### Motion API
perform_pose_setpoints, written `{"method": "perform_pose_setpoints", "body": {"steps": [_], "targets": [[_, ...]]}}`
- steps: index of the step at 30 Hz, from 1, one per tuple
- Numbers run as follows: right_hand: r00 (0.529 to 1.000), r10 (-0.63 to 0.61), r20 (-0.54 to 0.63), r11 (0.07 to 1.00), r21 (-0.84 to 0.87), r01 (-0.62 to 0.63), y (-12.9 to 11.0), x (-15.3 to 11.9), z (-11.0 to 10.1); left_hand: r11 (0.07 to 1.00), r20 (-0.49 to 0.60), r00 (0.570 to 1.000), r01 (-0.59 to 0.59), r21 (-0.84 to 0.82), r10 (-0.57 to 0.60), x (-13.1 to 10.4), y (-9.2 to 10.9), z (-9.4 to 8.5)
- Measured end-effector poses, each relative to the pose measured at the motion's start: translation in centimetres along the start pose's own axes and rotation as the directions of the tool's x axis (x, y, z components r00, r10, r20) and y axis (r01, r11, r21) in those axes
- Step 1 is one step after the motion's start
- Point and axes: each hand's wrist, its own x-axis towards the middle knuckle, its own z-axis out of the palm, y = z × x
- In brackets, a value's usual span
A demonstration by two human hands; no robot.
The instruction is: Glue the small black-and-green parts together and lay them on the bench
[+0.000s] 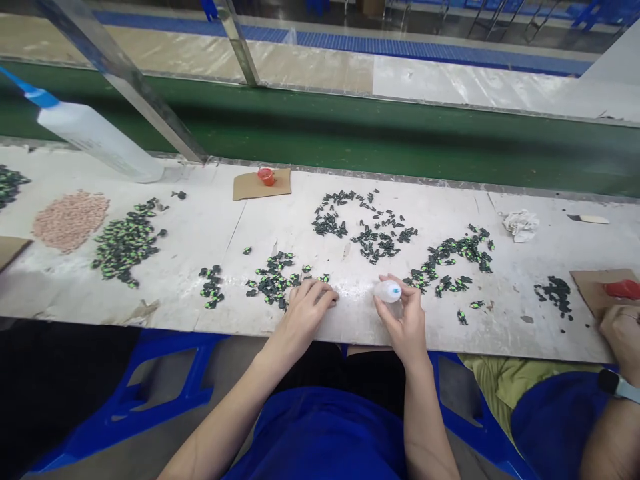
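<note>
Blue shirt (315,433) is closest, below the table's near edge (350,338). Two hands sit apart with a gap between: the right hand (407,323) grips one small bottle (387,291) by the edge; the left hand (306,305) is beside black-green bits (273,280), its grip I can't tell.

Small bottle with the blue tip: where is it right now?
In the head view, the small bottle is just right of centre, in the person's right hand, left of black-green pieces.
</note>
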Motion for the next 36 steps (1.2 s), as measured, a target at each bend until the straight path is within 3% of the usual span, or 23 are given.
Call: {"method": "perform_pose_setpoints", "body": {"steps": [3,9,15,19,36], "targets": [[0.993,0.119,-0.021,0.973,0.202,-0.112,-0.3,-0.5,-0.3,0.999,-0.019,0.999,-0.042,-0.031,0.041,-0.6,0.3,0.3],[0.967,0.204,-0.151,0.905,0.405,-0.128,0.3,-0.9,-0.1,0.977,-0.131,0.991,0.008,-0.215,-0.037,-1.6,-0.4,0.9],[0.961,0.24,-0.14,0.943,0.269,-0.196,-1.0,-1.0,1.2,0.962,-0.208,0.972,0.051,-0.27,-0.109,-1.5,-0.2,1.1],[0.952,0.274,-0.135,0.952,0.177,-0.249,-1.6,-0.9,1.7,0.975,-0.224,0.97,0.039,-0.22,-0.09,-1.4,0.1,1.2],[0.952,0.293,-0.083,0.952,0.119,-0.282,-1.4,-0.7,1.7,0.985,-0.264,0.961,0.031,-0.172,-0.077,-1.4,0.0,1.5]]}}
